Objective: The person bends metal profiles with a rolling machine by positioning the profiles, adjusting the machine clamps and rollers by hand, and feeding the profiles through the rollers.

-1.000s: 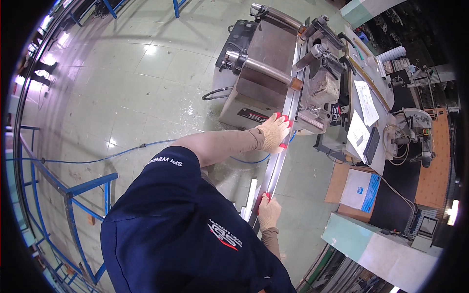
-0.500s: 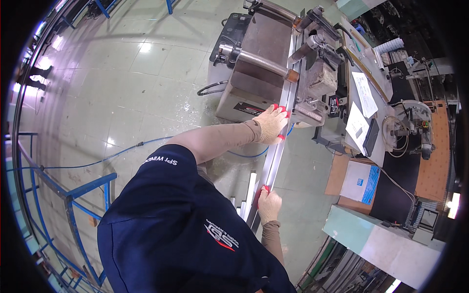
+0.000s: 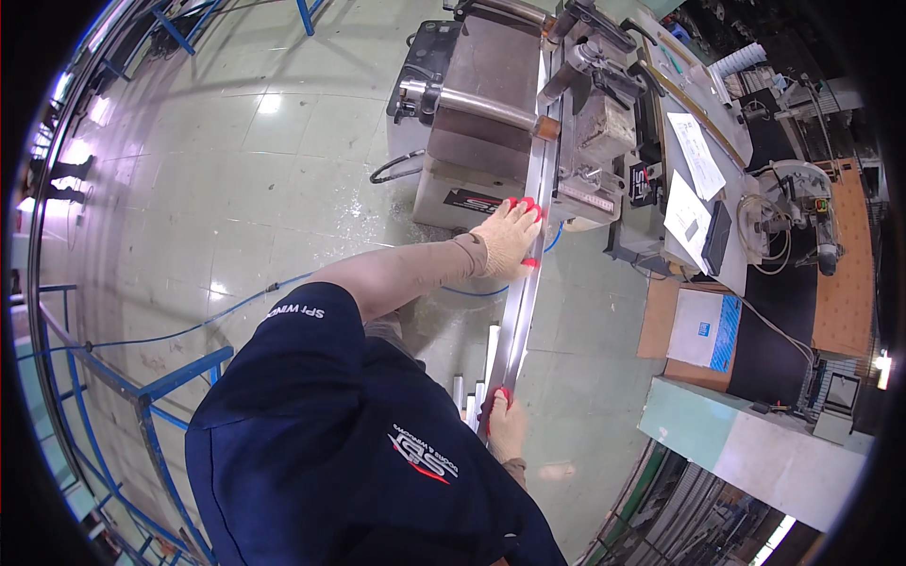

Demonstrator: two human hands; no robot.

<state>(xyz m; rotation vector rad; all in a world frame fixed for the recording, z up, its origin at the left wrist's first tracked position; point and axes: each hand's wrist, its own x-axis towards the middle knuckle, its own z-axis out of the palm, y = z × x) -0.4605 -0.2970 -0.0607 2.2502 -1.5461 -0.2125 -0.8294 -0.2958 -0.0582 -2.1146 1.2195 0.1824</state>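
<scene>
The left grip [image 3: 510,238], gloved, lies palm down on the bar [image 3: 514,325], its red fingertips spread along the far part and the thumb set apart on the nearer part; whether it clasps the bar or only presses on it, I cannot tell. The right grip [image 3: 508,426] is curled narrow around the bar's near stretch, closer to the body, holding it from the right side. The bar's long axis passes through both grips: from the right grip it runs ahead and a little rightward, under the left grip, then on into the machine [image 3: 453,179]. The left grip is therefore the nearer one to the machine, whose front stands just ahead and to its left. Ahead of the left grip, along the bar's line, a clamp [image 3: 546,128] reaches across from the left, its copper-coloured tip at the bar; whether it touches is too small to tell. Just left of the right grip stand pale lengths [image 3: 492,354], apart from the bar. Below the left grip a blue hose [image 3: 486,291] crosses the floor, and well to its right papers [image 3: 694,156] lie on the counter [image 3: 732,269].
</scene>
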